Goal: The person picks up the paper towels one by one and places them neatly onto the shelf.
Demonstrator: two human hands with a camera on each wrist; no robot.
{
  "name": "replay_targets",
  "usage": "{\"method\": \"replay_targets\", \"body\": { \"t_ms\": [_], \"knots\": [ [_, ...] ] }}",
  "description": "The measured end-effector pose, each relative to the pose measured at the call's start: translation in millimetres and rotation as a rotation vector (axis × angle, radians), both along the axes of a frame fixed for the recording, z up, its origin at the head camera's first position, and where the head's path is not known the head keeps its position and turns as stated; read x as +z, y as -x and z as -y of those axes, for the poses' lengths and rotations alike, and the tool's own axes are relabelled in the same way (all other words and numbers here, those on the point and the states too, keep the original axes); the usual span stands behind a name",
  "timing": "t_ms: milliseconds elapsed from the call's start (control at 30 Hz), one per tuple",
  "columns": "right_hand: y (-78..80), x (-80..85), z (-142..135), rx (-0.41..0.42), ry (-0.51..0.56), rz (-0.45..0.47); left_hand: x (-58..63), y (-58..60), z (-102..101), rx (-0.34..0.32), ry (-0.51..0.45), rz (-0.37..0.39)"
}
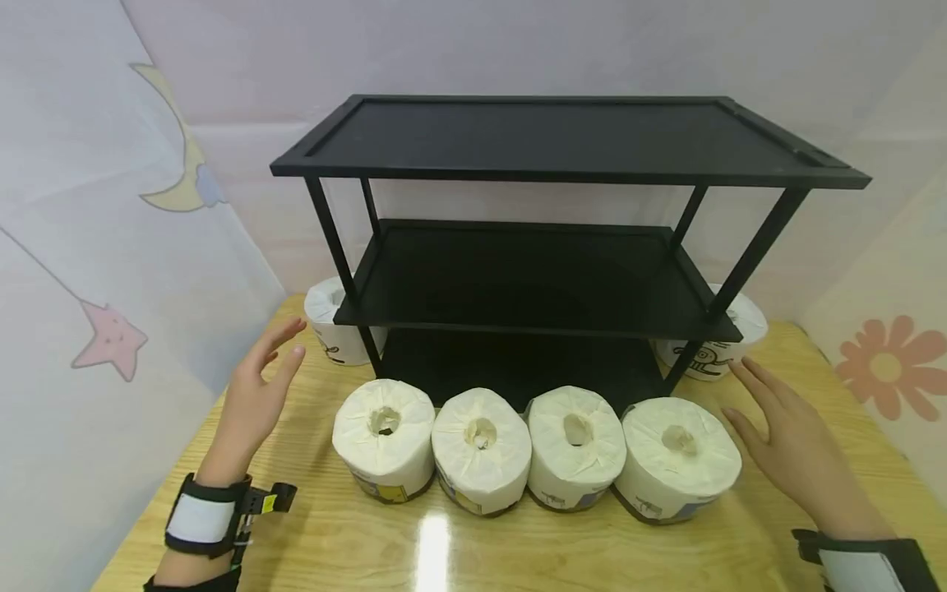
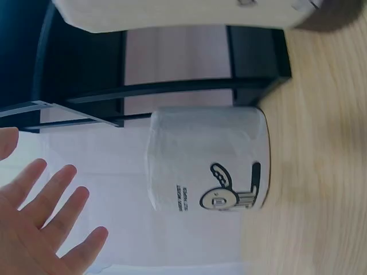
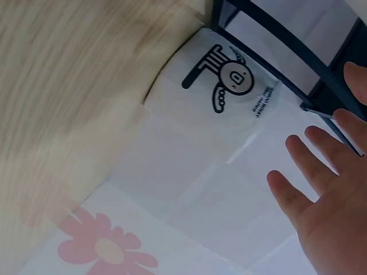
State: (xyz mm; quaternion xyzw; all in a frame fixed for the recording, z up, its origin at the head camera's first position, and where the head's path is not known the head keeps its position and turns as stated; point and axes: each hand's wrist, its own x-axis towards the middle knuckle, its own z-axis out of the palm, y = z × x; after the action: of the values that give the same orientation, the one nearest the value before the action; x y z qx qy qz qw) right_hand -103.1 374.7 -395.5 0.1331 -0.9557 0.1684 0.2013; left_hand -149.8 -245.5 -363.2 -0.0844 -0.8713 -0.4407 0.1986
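My left hand (image 1: 255, 399) hovers over the left side of the table, its fingers spread and holding nothing. The nearest thing to it is a wrapped toilet paper roll (image 2: 209, 160) behind the rack's left side. On the other side my right hand (image 1: 795, 436) is also spread with nothing in it, its fingertips close to another toilet roll (image 3: 218, 80) at the rack's right side. Between the hands, several wrapped toilet rolls (image 1: 482, 452) stand upright in a row before a black three-tier rack (image 1: 533, 275). The rack's bottom shelf is partly hidden by that row.
Light wooden table (image 1: 311, 526) runs under everything, with a bright reflection near its front. Pale fabric walls (image 1: 518, 49) with a moon, a star and a flower (image 1: 886, 366) close in behind and at both sides. Each forearm wears a strapped wrist camera.
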Motion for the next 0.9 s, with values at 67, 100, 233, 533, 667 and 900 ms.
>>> {"method": "replay_targets", "body": {
  "t_ms": [67,100,233,533,667,900],
  "knots": [
    [-4.3,3.7,3.0,0.014,0.030,-0.008,3.1,-0.2,0.4,-0.016,-0.032,0.008],
    [-6.2,5.4,4.3,0.018,0.042,-0.009,4.0,-0.3,0.6,-0.026,-0.046,0.016],
    [-13.4,11.4,10.8,0.033,0.067,-0.024,6.8,2.1,-0.7,-0.096,-0.069,0.068],
    [-30.2,20.7,28.3,0.068,0.068,-0.044,-7.6,19.5,-5.5,-0.297,-0.087,0.205],
    [-36.9,24.0,36.7,0.077,0.053,-0.074,-15.2,29.8,-10.5,-0.357,-0.120,0.235],
    [-46.0,25.9,48.2,0.156,0.014,-0.196,-25.8,48.9,-16.2,-0.407,-0.164,0.282]
  ]
}}
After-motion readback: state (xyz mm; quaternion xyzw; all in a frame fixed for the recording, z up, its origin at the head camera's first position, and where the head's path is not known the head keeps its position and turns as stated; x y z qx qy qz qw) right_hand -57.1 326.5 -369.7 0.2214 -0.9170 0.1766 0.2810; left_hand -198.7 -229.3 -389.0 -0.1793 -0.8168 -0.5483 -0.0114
